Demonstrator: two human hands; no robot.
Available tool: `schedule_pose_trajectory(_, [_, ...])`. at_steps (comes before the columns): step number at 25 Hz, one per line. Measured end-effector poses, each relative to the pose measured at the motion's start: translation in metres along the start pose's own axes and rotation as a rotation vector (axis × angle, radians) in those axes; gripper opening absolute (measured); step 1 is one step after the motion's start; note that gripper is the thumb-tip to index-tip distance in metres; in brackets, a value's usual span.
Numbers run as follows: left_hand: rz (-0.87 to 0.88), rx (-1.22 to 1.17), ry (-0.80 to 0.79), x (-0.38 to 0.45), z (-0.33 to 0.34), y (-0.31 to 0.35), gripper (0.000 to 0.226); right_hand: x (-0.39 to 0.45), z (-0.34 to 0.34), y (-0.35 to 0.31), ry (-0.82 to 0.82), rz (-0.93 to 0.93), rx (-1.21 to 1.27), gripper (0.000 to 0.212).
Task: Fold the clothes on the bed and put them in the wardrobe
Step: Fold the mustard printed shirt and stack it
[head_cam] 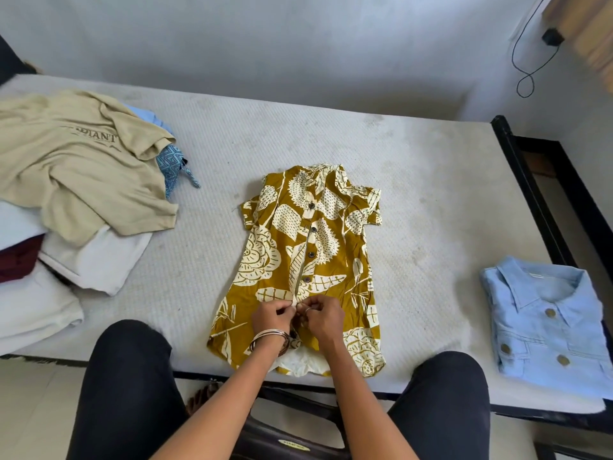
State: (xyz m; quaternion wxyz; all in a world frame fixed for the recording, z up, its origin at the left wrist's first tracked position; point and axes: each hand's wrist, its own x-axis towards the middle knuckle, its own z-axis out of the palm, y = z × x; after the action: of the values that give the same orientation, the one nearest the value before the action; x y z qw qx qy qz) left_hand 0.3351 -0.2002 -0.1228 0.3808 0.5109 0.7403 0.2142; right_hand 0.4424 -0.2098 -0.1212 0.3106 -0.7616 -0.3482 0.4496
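In the head view, the only clear writing was on the beige T-shirt [76,161] crumpled in the upper left of the frame, where dark capitals ending in "RIANT" showed across a fold; a yellow label on the dark object at the bottom centre was too blurred to read. The bed [331,134] ran across the middle of the frame, its black frame edging the right side and the near edge, with bare mattress above the centre and to either side of it. The mustard printed shirt [308,260], patterned with cream leaves and flowers and closed by a row of dark buttons, lay flat at centre, collar toward the wall, hem at the near edge with a cream lining showing. The left hand [270,315], bangles at its wrist, and the right hand [320,317], wearing a ring, met at the placket low on the shirt, fingers of both curled and pinching the fabric edge. A folded light blue shirt [544,323] with brown buttons sat at right. White and maroon clothes lay under the beige T-shirt at left.
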Motion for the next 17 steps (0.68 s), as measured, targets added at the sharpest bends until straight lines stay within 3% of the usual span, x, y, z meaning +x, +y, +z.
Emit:
schedule_pose_trajectory(5, [0.028,-0.090,-0.065,-0.009,-0.002,0.000,0.012,-0.003,-0.009,0.002,-0.010,-0.010,0.001,0.024])
schedule_pose_trajectory(8, [0.037,-0.083,-0.099,-0.006,-0.006,-0.003,0.010,-0.003,-0.018,0.001,-0.119,-0.021,0.010,0.008])
schedule_pose_trajectory(10, [0.055,-0.028,-0.082,-0.005,-0.007,-0.003,0.007,-0.005,-0.020,-0.003,-0.194,-0.051,-0.015,0.015])
schedule_pose_trajectory(14, [0.110,0.034,-0.040,-0.007,-0.004,0.000,0.006,-0.003,-0.015,-0.004,-0.117,-0.075,-0.121,0.026])
schedule_pose_trajectory(17, [0.065,0.017,-0.037,-0.003,-0.003,-0.001,0.002,-0.003,-0.010,-0.001,-0.059,-0.121,-0.165,0.022])
